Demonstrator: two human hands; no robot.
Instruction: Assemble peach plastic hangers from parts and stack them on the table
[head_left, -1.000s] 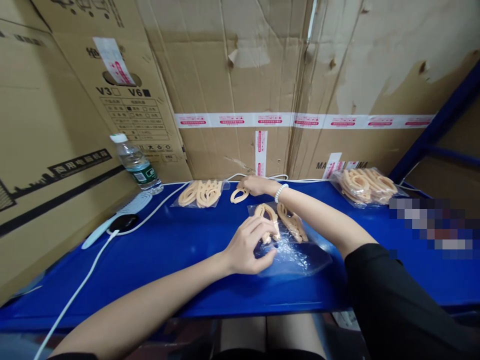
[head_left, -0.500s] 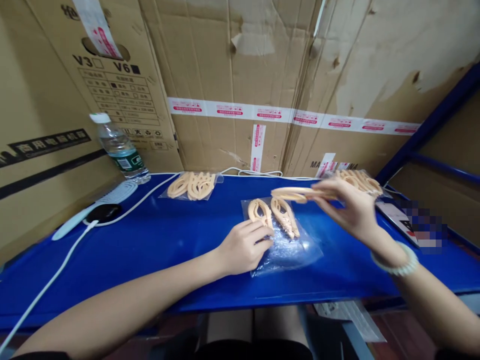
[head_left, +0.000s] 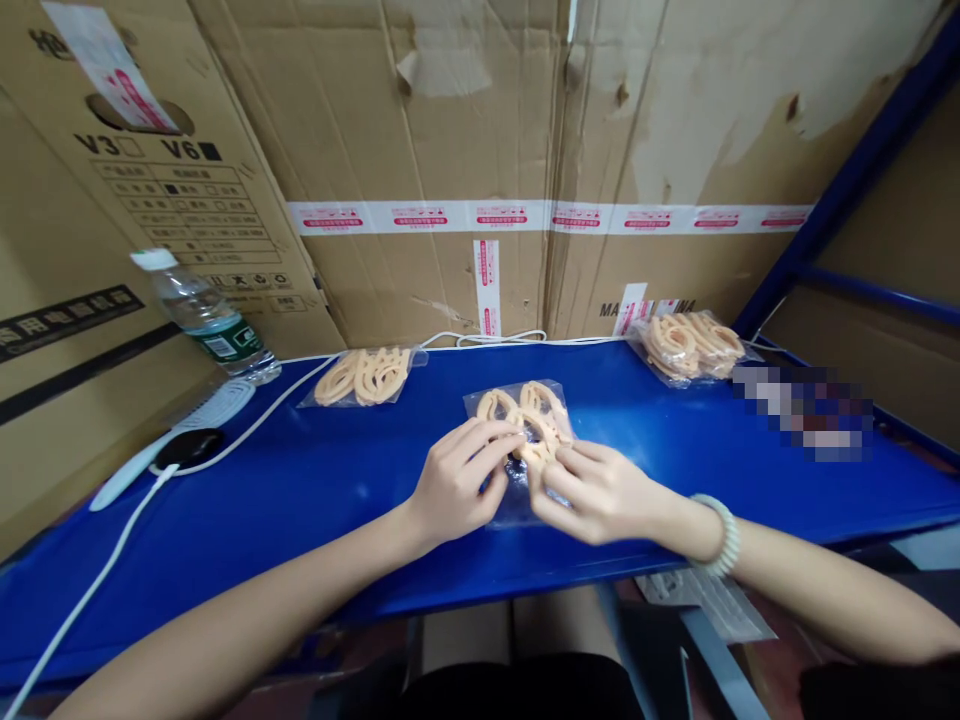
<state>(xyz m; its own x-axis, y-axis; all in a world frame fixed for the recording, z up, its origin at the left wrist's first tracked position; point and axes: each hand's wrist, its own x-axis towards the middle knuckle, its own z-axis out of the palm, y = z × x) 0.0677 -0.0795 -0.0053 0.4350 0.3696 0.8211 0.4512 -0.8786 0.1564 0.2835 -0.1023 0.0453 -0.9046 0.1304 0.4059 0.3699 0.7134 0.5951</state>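
Observation:
A beige openwork looped piece (head_left: 534,432) is between my hands, above a clear plastic bag (head_left: 517,512). My right hand (head_left: 592,490) is closed on its right and lower side. The fingers of my left hand (head_left: 465,475) are closed at its left edge, the fingertips partly hidden. Behind it, two more beige loops, a left loop (head_left: 491,402) and a right loop (head_left: 541,397), lie side by side at the far end of the bag. My fingers cover part of the bag.
A bagged pair of beige loops (head_left: 367,377) lies back left, a fuller bag (head_left: 690,345) back right. A water bottle (head_left: 217,325), pale blue hairbrush (head_left: 187,425), black round device (head_left: 191,448) and white cable (head_left: 97,570) occupy the left. Cardboard (head_left: 420,270) walls the back.
My right hand has brought the looped piece leftward and down from near the right-hand bag to over the middle bag. My left hand has moved up from the bag to the piece. The view has shifted.

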